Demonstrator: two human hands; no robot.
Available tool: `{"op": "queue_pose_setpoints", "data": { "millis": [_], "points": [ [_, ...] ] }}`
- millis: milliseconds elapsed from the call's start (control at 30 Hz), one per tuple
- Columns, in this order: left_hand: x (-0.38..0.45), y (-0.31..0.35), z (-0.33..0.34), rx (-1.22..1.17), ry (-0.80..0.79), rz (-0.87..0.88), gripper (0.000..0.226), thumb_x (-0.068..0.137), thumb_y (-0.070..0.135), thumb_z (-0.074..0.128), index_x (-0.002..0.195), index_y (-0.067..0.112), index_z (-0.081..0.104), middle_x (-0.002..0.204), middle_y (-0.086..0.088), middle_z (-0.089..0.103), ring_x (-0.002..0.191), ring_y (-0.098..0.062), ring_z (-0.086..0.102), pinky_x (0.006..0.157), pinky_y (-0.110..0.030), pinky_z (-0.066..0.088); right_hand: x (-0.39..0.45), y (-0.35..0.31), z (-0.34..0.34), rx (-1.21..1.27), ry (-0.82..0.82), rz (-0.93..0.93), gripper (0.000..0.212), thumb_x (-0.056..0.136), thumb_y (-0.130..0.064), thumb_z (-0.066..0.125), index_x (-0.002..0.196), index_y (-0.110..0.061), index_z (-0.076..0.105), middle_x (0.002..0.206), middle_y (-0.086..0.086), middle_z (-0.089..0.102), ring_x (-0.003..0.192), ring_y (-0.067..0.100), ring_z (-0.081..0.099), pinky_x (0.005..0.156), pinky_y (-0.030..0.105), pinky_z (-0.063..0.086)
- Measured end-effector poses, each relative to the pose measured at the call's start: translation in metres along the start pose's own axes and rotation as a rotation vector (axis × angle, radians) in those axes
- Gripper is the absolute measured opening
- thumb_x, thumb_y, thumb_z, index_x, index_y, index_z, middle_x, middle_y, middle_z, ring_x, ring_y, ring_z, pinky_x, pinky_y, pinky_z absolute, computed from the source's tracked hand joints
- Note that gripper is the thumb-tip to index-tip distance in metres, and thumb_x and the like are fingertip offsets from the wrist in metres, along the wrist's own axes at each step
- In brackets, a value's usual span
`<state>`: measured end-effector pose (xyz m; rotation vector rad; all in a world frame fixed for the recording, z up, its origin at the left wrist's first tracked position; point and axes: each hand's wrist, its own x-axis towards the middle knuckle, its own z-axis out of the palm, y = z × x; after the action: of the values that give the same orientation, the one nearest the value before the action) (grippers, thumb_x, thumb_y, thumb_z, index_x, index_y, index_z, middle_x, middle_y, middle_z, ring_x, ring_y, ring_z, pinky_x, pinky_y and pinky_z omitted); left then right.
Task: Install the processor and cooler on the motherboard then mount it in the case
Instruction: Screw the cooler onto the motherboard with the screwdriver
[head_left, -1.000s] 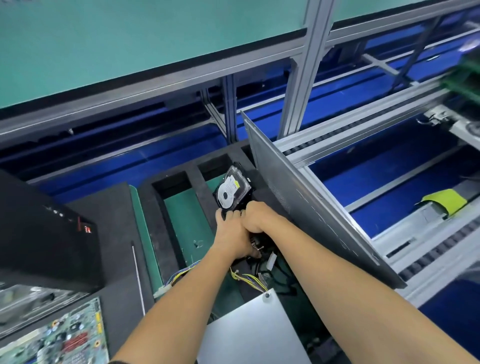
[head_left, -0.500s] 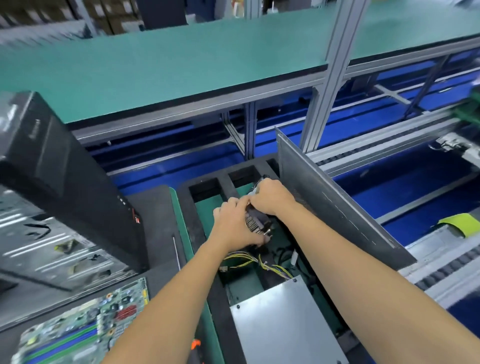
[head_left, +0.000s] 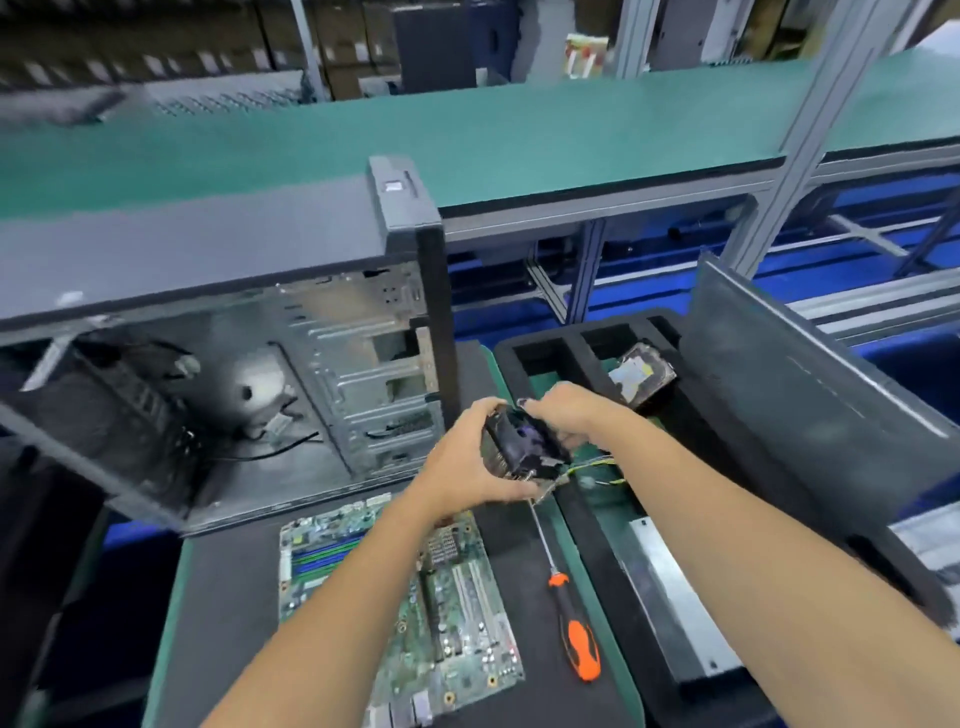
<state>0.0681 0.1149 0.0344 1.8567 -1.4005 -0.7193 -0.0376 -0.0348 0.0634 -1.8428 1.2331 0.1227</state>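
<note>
Both hands hold the black cooler (head_left: 522, 449), a fan on a finned heatsink, in the air above the gap between mat and foam tray. My left hand (head_left: 467, 462) grips it from the left and below; my right hand (head_left: 563, 415) grips its top right edge. Thin yellow wires trail from it to the right. The green motherboard (head_left: 457, 587) lies flat on the dark mat below my left forearm. The open black case (head_left: 234, 395) lies on its side at the left, its inside facing me.
An orange-handled screwdriver (head_left: 571, 623) lies on the mat right of the motherboard. The black foam tray (head_left: 550, 343) at the right holds a hard drive (head_left: 641, 376) and a silver metal box (head_left: 670, 587). A grey side panel (head_left: 810, 415) leans on the tray's right.
Both hands lifted the cooler out of the foam tray and carried it left, toward the motherboard. My view swung left, bringing the case and motherboard into sight.
</note>
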Motion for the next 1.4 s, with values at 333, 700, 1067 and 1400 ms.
{"op": "queue_pose_setpoints", "data": {
  "millis": [333, 700, 1067, 1400],
  "points": [
    [-0.076, -0.051, -0.02, 0.305, 0.017, 0.19, 0.1, 0.054, 0.06, 0.077, 0.135, 0.023, 0.033, 0.124, 0.007, 0.041, 0.115, -0.012, 0.039, 0.101, -0.034, 0.037, -0.04, -0.026, 0.062, -0.178, -0.073, -0.044, 0.015, 0.093, -0.015, 0.051, 0.085, -0.003, 0.055, 0.075, 0.014, 0.065, 0.056, 0.027, 0.063, 0.047, 0.021, 0.039],
    [-0.138, -0.076, -0.022, 0.436, 0.464, 0.067, 0.097, 0.055, 0.075, 0.067, 0.125, 0.012, 0.047, 0.112, 0.001, 0.049, 0.102, -0.016, 0.045, 0.092, -0.031, 0.039, -0.069, -0.083, 0.13, -0.56, -0.408, -0.334, 0.067, 0.063, -0.069, 0.077, 0.084, -0.013, 0.046, 0.094, 0.005, 0.052, 0.081, 0.022, 0.053, 0.073, 0.036, 0.046],
    [-0.176, -0.104, -0.07, 0.312, 0.534, -0.079, 0.072, 0.079, 0.064, 0.052, 0.135, 0.023, 0.034, 0.126, 0.007, 0.039, 0.118, -0.011, 0.039, 0.105, -0.035, 0.02, -0.071, -0.121, 0.153, -0.743, -0.277, -0.611, 0.079, 0.053, -0.048, 0.089, 0.106, -0.014, 0.041, 0.096, -0.004, 0.043, 0.082, 0.016, 0.049, 0.062, 0.033, 0.04],
    [-0.18, -0.124, -0.108, 0.131, 0.274, -0.141, 0.07, 0.081, 0.004, 0.066, 0.142, 0.022, 0.035, 0.139, 0.001, 0.035, 0.122, -0.01, 0.039, 0.103, -0.029, 0.033, -0.081, -0.118, 0.173, -0.868, -0.43, -0.814, 0.11, 0.06, -0.035, 0.091, 0.147, -0.014, 0.026, 0.115, -0.001, 0.036, 0.11, 0.022, 0.042, 0.084, 0.032, 0.037]
  ]
}}
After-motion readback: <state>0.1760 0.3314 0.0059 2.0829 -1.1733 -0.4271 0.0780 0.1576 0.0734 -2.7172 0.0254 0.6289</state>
